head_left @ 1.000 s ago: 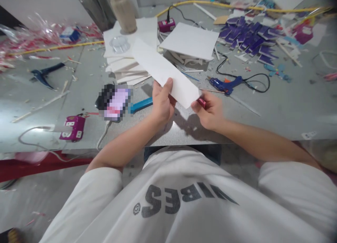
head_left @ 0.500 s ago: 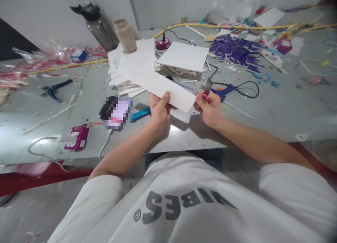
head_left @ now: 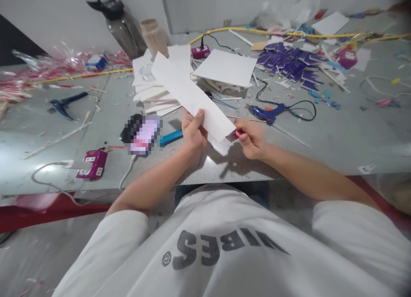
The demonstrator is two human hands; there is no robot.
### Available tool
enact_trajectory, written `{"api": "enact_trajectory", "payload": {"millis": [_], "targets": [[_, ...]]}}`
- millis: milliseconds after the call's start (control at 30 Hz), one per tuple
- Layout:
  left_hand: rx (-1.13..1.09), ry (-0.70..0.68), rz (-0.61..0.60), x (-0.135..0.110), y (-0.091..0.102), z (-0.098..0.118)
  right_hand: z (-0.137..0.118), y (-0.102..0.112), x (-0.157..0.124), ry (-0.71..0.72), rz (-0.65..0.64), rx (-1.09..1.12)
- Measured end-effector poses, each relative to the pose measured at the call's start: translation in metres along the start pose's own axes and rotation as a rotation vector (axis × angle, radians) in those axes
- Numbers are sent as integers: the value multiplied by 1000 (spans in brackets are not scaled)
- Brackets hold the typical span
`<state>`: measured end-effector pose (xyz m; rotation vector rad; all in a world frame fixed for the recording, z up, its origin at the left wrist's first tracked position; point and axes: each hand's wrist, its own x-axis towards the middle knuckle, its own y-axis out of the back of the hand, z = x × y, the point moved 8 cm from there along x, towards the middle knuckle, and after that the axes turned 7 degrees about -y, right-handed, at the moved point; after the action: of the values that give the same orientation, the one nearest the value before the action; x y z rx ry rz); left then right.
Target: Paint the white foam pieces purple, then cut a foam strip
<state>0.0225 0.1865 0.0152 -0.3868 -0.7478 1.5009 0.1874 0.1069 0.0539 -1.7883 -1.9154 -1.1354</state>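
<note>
My left hand (head_left: 194,132) is closed on a long white strip of board (head_left: 195,95), thumb on top and fingers beneath. The strip slants from the upper left down to its near right end. My right hand (head_left: 252,138) is closed around a small pink-handled blade (head_left: 238,133), held at that near end; the blade is mostly hidden by the board and fingers. Below the strip's end, a pale patch (head_left: 221,146) shows on the tabletop. A blue flat tool (head_left: 171,138) lies beside my left hand. Beyond my right hand rests a blue glue gun (head_left: 271,112) with its cord.
White board pieces (head_left: 157,104) are stacked at left, and a white sheet (head_left: 226,67) lies behind. Purple pieces (head_left: 289,63) are heaped at back right. A phone (head_left: 146,136), a purple power adapter (head_left: 93,164), a dark bottle (head_left: 125,33) and a yellow cord (head_left: 224,30) surround the work.
My right hand has turned, swinging the blade from pointing upward to down by the strip's near end. The strip has tilted more steeply, and the glue gun is now uncovered.
</note>
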Motion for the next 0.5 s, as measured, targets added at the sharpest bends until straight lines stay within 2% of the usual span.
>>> {"api": "enact_trajectory", "payload": {"millis": [167, 500], "targets": [[-37, 18, 2, -2, -2, -1, 1, 3, -3, -15, 80, -35], [27, 68, -3, -5, -2, 3, -6, 5, -3, 63, 74, -26]]}}
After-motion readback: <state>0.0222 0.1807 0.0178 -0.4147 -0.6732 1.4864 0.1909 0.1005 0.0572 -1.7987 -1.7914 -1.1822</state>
